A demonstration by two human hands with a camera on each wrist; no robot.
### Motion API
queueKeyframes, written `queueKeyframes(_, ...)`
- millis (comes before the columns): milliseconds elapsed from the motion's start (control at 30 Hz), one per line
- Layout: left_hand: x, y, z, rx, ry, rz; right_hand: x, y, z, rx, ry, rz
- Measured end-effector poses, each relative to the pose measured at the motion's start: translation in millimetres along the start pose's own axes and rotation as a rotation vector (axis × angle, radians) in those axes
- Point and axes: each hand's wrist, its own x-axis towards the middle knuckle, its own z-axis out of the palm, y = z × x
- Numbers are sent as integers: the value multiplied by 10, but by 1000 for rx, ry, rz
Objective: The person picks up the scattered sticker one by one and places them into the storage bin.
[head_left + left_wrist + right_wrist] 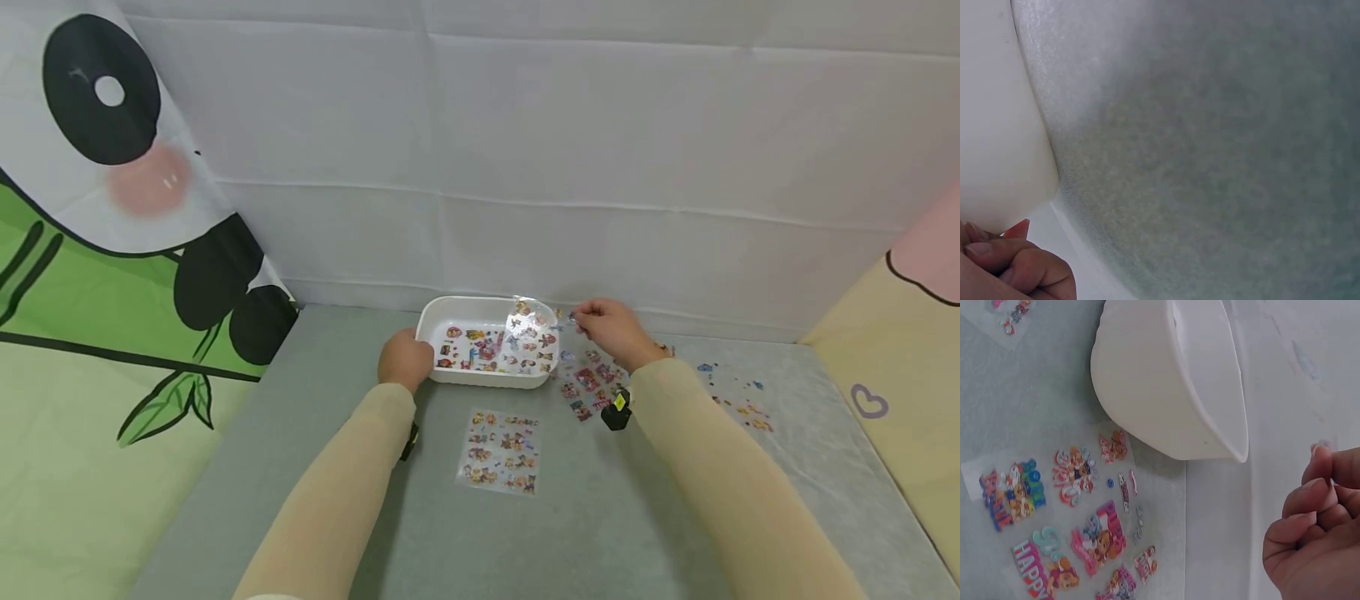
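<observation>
A white plastic basin stands near the back of the table with cartoon stickers showing inside it. My left hand grips its left end; in the left wrist view the curled fingers are right at the basin's wall. Above the basin's right end, a clear sticker sheet stands tilted up over the rim. My right hand pinches its edge between thumb and fingertips. In the right wrist view, this see-through sheet shows only faintly above the right hand.
One sticker sheet lies flat in front of the basin. Another sheet, with larger pictures, lies under the right forearm. Further clear stickers lie at the right. A white cloth wall rises right behind the basin.
</observation>
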Motion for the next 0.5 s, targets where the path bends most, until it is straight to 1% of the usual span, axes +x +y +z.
queueKeyframes(100,10,-2,3,-5,-6,0,18,-31,57,-7,18,6)
queueKeyframes(167,18,-9,5,-7,-8,2,27,-63,101,-32,40,5)
queueKeyframes(300,15,-20,-2,-7,-7,4,46,-122,195,-46,87,23)
queueKeyframes(400,-1,-19,-16,-3,-6,4,78,-114,270,-36,126,39)
queueKeyframes(500,-14,-11,-24,-5,-5,1,96,-81,342,-42,172,34)
